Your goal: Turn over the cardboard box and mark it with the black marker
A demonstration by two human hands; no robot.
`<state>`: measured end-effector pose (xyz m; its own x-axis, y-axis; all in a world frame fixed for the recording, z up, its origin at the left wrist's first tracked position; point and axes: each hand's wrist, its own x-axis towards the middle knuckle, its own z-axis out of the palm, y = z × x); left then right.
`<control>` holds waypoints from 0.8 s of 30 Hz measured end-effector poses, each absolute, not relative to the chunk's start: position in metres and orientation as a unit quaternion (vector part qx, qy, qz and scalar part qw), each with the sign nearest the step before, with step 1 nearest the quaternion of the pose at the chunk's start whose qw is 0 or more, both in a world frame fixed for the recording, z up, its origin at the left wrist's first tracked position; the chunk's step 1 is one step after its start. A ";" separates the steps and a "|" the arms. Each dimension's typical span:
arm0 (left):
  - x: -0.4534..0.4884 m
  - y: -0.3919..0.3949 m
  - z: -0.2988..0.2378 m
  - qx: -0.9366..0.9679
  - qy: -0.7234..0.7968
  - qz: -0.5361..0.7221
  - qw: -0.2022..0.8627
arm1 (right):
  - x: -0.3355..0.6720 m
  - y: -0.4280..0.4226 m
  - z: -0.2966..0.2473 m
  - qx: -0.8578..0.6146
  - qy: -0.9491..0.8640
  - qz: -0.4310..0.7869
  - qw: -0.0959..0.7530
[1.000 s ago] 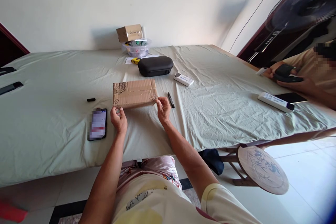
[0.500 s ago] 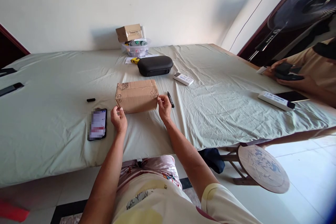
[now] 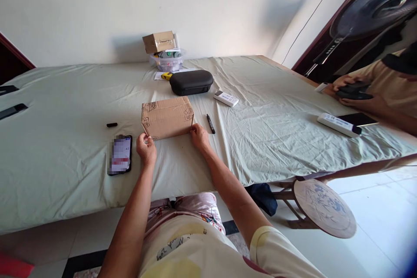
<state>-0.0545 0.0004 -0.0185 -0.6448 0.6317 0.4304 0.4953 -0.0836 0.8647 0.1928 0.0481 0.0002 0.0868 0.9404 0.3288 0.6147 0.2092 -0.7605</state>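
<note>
A brown cardboard box with dark scribbled marks near its corners is in front of me on the cloth. My left hand grips its near left corner, thumb on the near side. At the near right corner, my right hand is closed on the box's edge, its fingertips partly hidden. Just right of the box lies a black marker pen without its cap. The black cap rests to the left, above a phone with a lit, partly blurred screen.
Beyond the box sit a black zip case, a white box-shaped device and a clear plastic tub topped by a small carton. A person's hands hold a dark object at right. A wooden stool stands by the table edge.
My right hand has slid down and slightly left along the box's right edge. The box's near side looks tilted a little differently. My left hand keeps its hold.
</note>
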 end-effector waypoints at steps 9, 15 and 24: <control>-0.055 0.000 -0.017 0.409 0.678 0.607 0.065 | 0.192 0.045 0.006 -0.621 -0.648 0.205 0.391; -0.055 -0.001 -0.016 0.411 0.669 0.617 0.050 | 0.190 0.043 0.007 -0.613 -0.642 0.201 0.414; -0.056 -0.001 -0.015 0.420 0.656 0.626 0.039 | 0.187 0.041 0.014 -0.587 -0.637 0.210 0.453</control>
<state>-0.0558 -0.0011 -0.0147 -0.6435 0.6003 0.4750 0.5030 -0.1362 0.8535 0.1873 0.0405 0.0141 0.0993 0.9386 0.3304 0.5588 0.2222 -0.7990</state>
